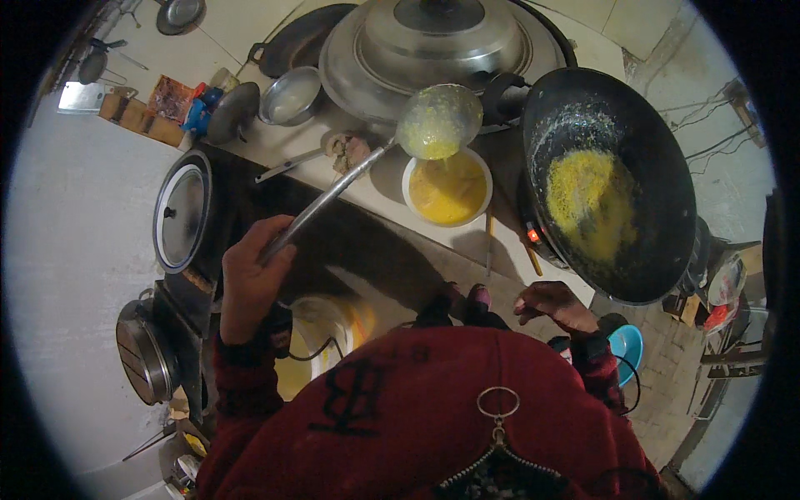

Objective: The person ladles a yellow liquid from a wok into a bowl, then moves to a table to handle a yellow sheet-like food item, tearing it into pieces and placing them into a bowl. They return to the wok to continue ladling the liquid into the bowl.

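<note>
My left hand is closed around the long metal handle of a ladle. Yellow liquid coats the ladle's head, which is over the far rim of a white bowl of yellow liquid. A little of that liquid seems to run from its lower lip toward the bowl. To the right, a black wok tilts on a cooker with a red light, a yellow, egg-like layer spread across its inside. Below the wok's near left side, my right hand hangs with loosely bent fingers, nothing visible in it.
Behind the bowl stands a big lidded metal pot. A small metal bowl, a cleaver-like handle and thin wooden sticks lie on the counter. At left is a round lid; below, a white bucket and a blue basin.
</note>
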`<state>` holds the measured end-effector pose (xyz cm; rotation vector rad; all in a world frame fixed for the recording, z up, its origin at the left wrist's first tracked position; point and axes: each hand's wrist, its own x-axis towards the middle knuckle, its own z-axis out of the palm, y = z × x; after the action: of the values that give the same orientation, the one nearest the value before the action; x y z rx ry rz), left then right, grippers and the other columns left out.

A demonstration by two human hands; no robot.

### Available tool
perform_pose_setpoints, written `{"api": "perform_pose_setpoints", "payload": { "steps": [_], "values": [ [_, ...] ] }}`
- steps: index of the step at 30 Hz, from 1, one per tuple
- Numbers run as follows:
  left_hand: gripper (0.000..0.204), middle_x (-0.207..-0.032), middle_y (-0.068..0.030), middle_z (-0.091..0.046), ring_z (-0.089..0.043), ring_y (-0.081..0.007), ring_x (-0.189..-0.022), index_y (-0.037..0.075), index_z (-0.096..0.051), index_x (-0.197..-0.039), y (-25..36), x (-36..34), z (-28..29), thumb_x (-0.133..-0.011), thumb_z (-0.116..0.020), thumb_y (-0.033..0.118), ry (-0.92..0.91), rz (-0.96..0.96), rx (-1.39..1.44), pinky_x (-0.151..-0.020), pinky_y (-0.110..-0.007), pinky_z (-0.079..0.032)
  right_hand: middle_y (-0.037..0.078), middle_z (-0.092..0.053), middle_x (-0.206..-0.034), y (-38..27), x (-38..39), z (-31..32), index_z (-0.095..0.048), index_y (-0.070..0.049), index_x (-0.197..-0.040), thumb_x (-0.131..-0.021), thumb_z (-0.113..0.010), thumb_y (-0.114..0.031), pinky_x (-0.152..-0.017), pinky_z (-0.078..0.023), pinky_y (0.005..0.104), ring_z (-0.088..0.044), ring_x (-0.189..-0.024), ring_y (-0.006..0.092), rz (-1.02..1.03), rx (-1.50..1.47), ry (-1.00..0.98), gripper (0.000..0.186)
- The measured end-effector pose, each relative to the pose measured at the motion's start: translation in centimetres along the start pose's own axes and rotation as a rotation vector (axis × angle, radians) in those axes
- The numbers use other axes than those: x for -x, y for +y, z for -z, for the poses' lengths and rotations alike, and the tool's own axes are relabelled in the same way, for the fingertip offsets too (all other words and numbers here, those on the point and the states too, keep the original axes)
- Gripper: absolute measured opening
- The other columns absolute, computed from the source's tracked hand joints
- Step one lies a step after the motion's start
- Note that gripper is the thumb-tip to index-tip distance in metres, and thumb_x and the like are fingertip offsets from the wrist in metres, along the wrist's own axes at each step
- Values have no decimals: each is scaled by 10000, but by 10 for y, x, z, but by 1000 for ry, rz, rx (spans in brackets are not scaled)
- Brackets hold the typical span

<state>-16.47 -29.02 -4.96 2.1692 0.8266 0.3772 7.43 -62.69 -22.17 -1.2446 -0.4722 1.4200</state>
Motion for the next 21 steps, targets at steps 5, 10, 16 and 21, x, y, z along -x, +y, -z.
{"api": "perform_pose_setpoints", "payload": {
  "steps": [5,10,16,21],
  "values": [
    [247,-814,-7,-556,-482,-50,-687,16,-581,-1041,-1,4,4,-795,-556,18,16,-25,3,-625,-198,-399,72,-644,-878,-31,-35,-35,-622,31,-979,-881,-557,-164,-728,-493,268,-601,-810,129,49,93,-188,227],
    [258,-849,-24,-577,-508,-72,-712,15,-578,-1047,-14,3,6,-789,-564,19,14,-32,34,-664,-212,-420,25,-644,-898,-55,-69,-65,-607,0,-1067,-885,-565,-177,-719,-462,220,-567,-828,76,60,238,-248,257],
    [273,-897,-68,-614,-547,-102,-792,23,-578,-1052,-21,3,4,-779,-563,27,1,-52,26,-719,-241,-439,20,-632,-943,-78,-87,-86,-590,-23,-1106,-895,-557,-194,-718,-463,211,-572,-845,72,73,225,-257,274],
    [283,-884,-72,-611,-548,-113,-793,18,-570,-1064,-4,14,-12,-783,-555,49,38,52,41,-722,-249,-438,47,-602,-1048,-82,-107,-96,-552,-31,-1158,-897,-550,-208,-825,-449,262,-557,-935,111,192,117,-446,317]
  ]
}}
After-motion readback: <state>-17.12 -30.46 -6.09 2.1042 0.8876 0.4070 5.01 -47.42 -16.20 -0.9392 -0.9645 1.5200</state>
